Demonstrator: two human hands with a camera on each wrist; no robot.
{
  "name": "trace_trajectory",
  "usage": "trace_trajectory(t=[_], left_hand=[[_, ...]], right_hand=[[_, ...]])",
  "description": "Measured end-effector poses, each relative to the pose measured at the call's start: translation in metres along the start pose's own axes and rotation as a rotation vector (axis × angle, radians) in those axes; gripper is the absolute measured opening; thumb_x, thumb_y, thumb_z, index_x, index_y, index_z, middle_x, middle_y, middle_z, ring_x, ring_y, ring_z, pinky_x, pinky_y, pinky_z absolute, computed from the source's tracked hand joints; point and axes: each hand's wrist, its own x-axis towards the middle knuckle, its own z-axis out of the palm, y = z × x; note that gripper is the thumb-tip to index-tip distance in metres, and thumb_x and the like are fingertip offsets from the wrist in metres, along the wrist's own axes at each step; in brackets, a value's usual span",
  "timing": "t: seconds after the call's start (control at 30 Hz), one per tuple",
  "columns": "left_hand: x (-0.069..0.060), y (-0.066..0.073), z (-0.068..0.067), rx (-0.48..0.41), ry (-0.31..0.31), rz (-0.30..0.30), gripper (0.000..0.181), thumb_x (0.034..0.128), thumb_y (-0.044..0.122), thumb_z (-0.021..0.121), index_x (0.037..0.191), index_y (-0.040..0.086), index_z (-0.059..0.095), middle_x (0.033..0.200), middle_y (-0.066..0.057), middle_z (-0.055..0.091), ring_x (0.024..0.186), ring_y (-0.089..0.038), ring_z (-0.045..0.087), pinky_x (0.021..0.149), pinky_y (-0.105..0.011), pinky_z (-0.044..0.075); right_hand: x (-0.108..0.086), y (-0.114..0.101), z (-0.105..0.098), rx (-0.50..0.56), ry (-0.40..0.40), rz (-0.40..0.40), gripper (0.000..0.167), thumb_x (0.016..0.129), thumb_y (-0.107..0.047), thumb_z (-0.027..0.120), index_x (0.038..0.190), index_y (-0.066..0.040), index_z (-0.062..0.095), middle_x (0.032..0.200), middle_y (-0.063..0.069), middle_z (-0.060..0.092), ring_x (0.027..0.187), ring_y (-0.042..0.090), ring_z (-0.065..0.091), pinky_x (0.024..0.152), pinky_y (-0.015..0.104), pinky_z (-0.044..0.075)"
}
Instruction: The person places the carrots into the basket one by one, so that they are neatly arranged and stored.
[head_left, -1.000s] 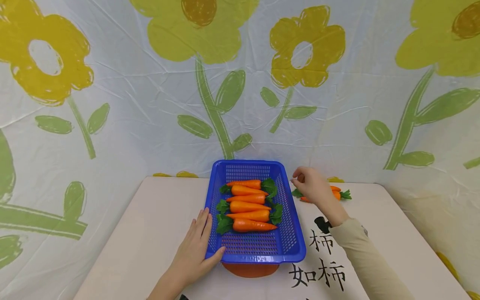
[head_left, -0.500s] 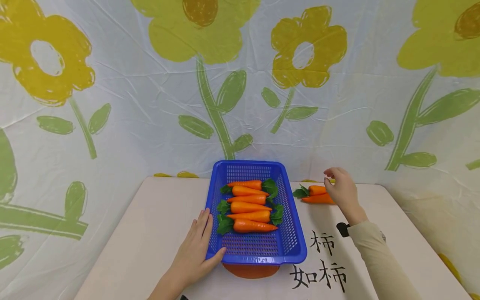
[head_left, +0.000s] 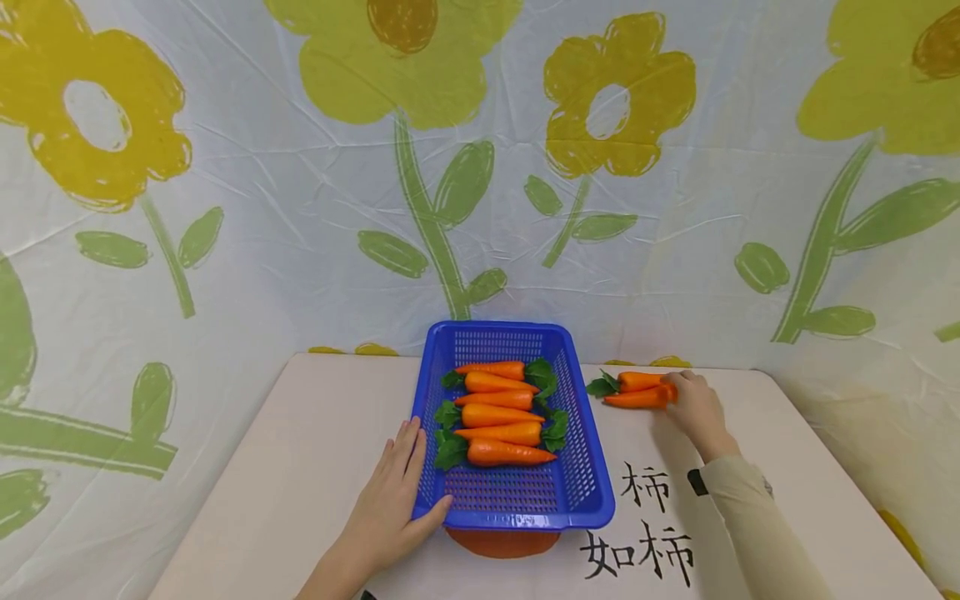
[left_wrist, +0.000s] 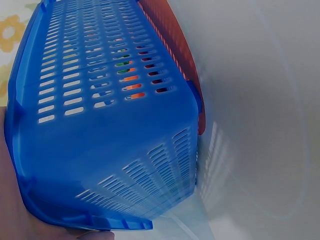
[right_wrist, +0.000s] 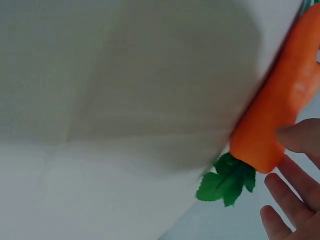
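A blue plastic basket (head_left: 602, 475) stands in the middle of the head view, with several orange carrots (head_left: 510, 452) laid in a row inside. Along its left rim lies my left hand (head_left: 381, 504), fingers straight and thumb near the front corner; the left wrist view shows the basket's slotted wall (left_wrist: 110, 125) beside this hand. At the back right, my right hand (head_left: 697, 412) pinches the thick end of a carrot (right_wrist: 270, 115) between thumb and fingers. Its green leaves (right_wrist: 227, 180) stick out below the fingers. A second carrot (head_left: 636, 381) lies just behind, leaves pointing left.
A reddish-brown round shape (head_left: 502, 542) shows under the basket's front edge. Black written characters (head_left: 645, 487) mark the pale table (head_left: 300, 450) on the right. A flower-printed cloth (head_left: 300, 275) hangs behind the table.
My right hand has moved right, away from the basket's edge, then down onto the front carrot's thick end. The left hand stays on the basket.
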Motion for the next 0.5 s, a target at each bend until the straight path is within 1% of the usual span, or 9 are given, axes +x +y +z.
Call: trace_trajectory(t=[0.07, 0.17, 0.3, 0.4, 0.43, 0.5], left_hand=[[0.0, 0.0, 0.0, 0.002, 0.001, -0.002, 0.09, 0.0889, 0.046, 0.066, 0.148, -0.012, 0.033, 0.159, -0.025, 0.023, 0.146, -0.039, 0.024, 0.121, -0.046, 0.015], [0.0, 0.0, 0.0, 0.008, 0.011, 0.006, 0.09, 0.0887, 0.047, 0.066, 0.148, -0.013, 0.034, 0.159, -0.026, 0.024, 0.146, -0.04, 0.025, 0.121, -0.046, 0.016], [-0.001, -0.001, 0.001, 0.015, 0.028, 0.017, 0.089, 0.089, 0.047, 0.066, 0.147, -0.013, 0.034, 0.158, -0.026, 0.025, 0.145, -0.041, 0.027, 0.121, -0.044, 0.015], [-0.001, -0.001, 0.002, 0.018, 0.035, 0.02, 0.089, 0.0891, 0.047, 0.065, 0.147, -0.013, 0.035, 0.158, -0.027, 0.026, 0.144, -0.041, 0.028, 0.121, -0.044, 0.015], [-0.001, -0.001, 0.002, 0.018, 0.037, 0.02, 0.089, 0.0891, 0.047, 0.065, 0.147, -0.013, 0.035, 0.158, -0.027, 0.026, 0.144, -0.041, 0.029, 0.121, -0.045, 0.016], [-0.001, -0.001, 0.002, 0.019, 0.034, 0.019, 0.089, 0.0894, 0.047, 0.065, 0.147, -0.013, 0.035, 0.158, -0.026, 0.026, 0.145, -0.04, 0.028, 0.12, -0.047, 0.018]], right_hand=[[-0.001, 0.002, 0.004, -0.015, -0.046, 0.004, 0.037, 0.075, 0.007, 0.059, 0.111, 0.009, 0.065, 0.108, 0.033, 0.058, 0.095, 0.052, 0.054, 0.078, 0.064, 0.047], [-0.001, 0.003, 0.009, -0.027, -0.076, 0.003, 0.032, 0.083, 0.006, 0.059, 0.114, 0.01, 0.065, 0.109, 0.035, 0.058, 0.094, 0.052, 0.055, 0.08, 0.064, 0.047], [-0.002, 0.003, 0.013, -0.037, -0.06, -0.01, 0.025, 0.091, 0.005, 0.056, 0.114, 0.01, 0.066, 0.109, 0.036, 0.059, 0.093, 0.052, 0.056, 0.082, 0.064, 0.048], [-0.001, 0.003, 0.015, -0.025, -0.055, 0.001, 0.025, 0.093, 0.006, 0.053, 0.114, 0.01, 0.066, 0.108, 0.035, 0.06, 0.092, 0.052, 0.056, 0.083, 0.064, 0.048], [-0.001, 0.003, 0.016, -0.004, -0.066, 0.007, 0.027, 0.095, 0.006, 0.05, 0.115, 0.007, 0.067, 0.111, 0.034, 0.061, 0.095, 0.051, 0.057, 0.084, 0.064, 0.047], [-0.002, 0.004, 0.019, 0.014, -0.085, 0.015, 0.03, 0.096, 0.006, 0.046, 0.117, 0.004, 0.069, 0.112, 0.033, 0.062, 0.096, 0.051, 0.058, 0.084, 0.063, 0.047]])
